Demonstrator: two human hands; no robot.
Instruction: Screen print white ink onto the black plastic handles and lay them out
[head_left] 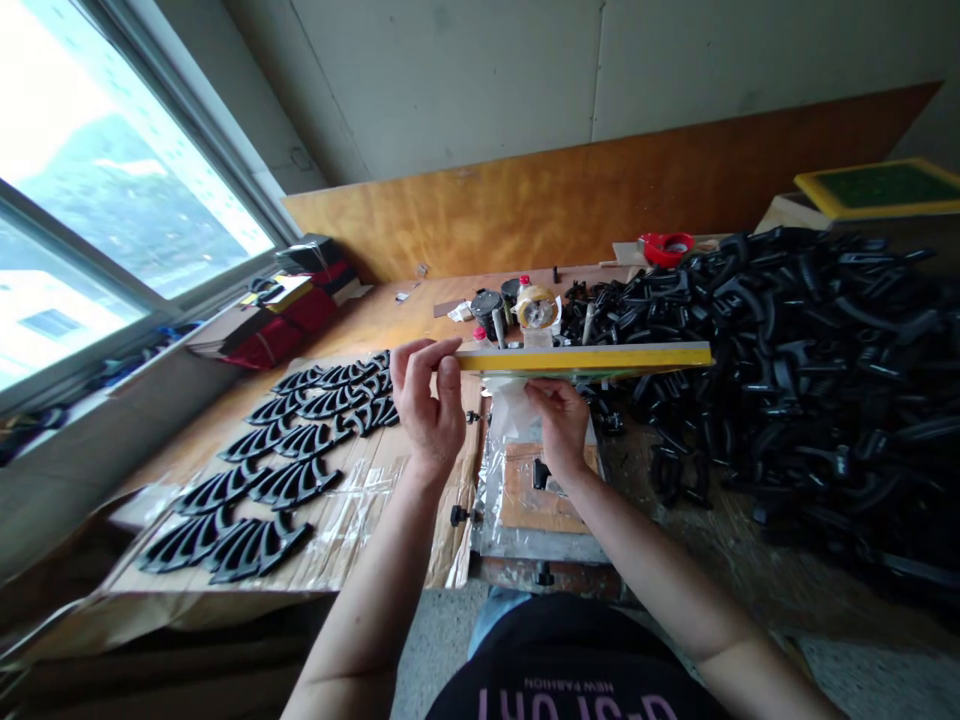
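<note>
My left hand (429, 405) grips the left end of a yellow-edged screen frame (592, 357), which is raised to a level, edge-on position above a small print station (541, 500). My right hand (559, 425) reaches under the raised frame, its fingers touching a piece of white cloth or plastic (510, 400) on the underside. Whether it grips it I cannot tell. Below lies a brown platen with a small black part (540, 474) on it, wrapped around with clear film.
Black fan-shaped plastic parts (277, 470) lie in rows on cardboard at the left. A big heap of black curved parts (795, 360) fills the right. Tape roll (535, 306), jars, red tape dispenser (666, 247) stand behind. A window runs along the left.
</note>
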